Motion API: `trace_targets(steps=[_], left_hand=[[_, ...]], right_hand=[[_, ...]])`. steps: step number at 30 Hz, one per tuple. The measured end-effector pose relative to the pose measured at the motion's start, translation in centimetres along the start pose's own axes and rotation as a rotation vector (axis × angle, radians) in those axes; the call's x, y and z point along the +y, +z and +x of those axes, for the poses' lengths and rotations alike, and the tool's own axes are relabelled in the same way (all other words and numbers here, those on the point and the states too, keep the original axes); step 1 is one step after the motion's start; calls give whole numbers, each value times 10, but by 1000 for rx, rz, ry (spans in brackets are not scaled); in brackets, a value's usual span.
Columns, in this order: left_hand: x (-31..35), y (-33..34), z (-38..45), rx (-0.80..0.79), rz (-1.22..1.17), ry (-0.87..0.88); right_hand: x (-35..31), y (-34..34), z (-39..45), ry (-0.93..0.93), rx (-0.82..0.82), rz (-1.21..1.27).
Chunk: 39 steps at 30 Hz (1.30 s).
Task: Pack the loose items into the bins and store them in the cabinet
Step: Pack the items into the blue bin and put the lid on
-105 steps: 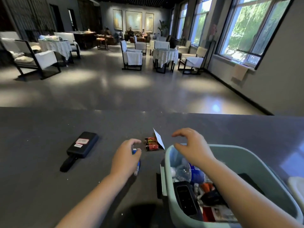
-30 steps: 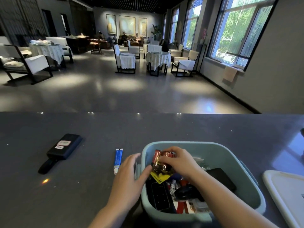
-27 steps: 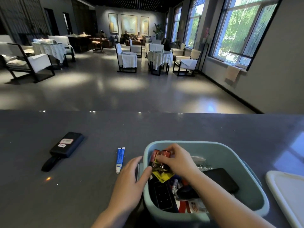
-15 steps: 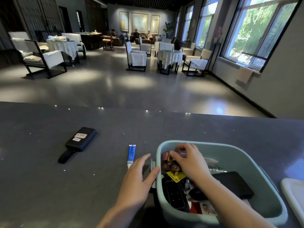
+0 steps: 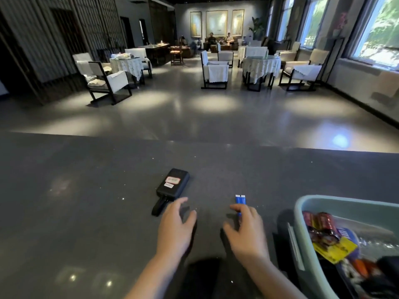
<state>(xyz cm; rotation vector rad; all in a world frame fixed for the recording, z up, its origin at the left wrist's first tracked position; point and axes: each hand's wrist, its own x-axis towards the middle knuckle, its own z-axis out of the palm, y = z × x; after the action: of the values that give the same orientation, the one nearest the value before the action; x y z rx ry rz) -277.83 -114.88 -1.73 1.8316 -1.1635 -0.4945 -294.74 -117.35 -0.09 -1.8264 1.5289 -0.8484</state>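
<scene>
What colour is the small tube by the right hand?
Blue with a white crimped end; the tube shows in the head view.

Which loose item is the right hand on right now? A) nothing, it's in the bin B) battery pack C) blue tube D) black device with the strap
C: the right hand sits over the near end of the blue tube on the counter, fingers touching it, while the black device lies ahead of the left hand and the battery pack lies in the bin.

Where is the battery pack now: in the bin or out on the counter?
In: the battery pack lies inside the bin, atop other items.
</scene>
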Motion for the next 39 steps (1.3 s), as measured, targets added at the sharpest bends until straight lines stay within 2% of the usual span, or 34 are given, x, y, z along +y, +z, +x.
trace_targets(steps=[2, 5, 8, 13, 17, 20, 22, 28, 32, 34, 36, 39], left_hand=[[-8, -9, 19, 5, 88, 6], [-19, -17, 52, 34, 295, 59], [-36, -20, 88, -25, 473, 9], [-49, -7, 127, -103, 460, -100], [-50, 4, 136, -41, 523, -129], [-47, 3, 126, -11, 480, -149], [-39, 4, 104, -26, 428, -88], [32, 25, 17, -46, 75, 27], [89, 32, -21, -93, -141, 156], [120, 36, -42, -112, -202, 221], [145, 43, -61, -138, -255, 264], [163, 62, -82, -168, -271, 304]], right_hand=[[7, 12, 13, 111, 24, -72], [19, 23, 29, 174, 97, -257], [29, 32, 39, 249, 136, -328], [39, 41, 47, 256, 178, -326], [32, 33, 39, 213, 129, -375], [11, 16, 23, 113, 127, -300], [-6, -3, 8, 30, 153, -230], [-35, -100, -42, -169, 273, -129], [-1, -168, -60, -116, 377, -110], [28, -195, -65, -1, 293, -150], [57, -214, -72, 112, 103, -190], [90, -232, -80, 157, -132, -189]])
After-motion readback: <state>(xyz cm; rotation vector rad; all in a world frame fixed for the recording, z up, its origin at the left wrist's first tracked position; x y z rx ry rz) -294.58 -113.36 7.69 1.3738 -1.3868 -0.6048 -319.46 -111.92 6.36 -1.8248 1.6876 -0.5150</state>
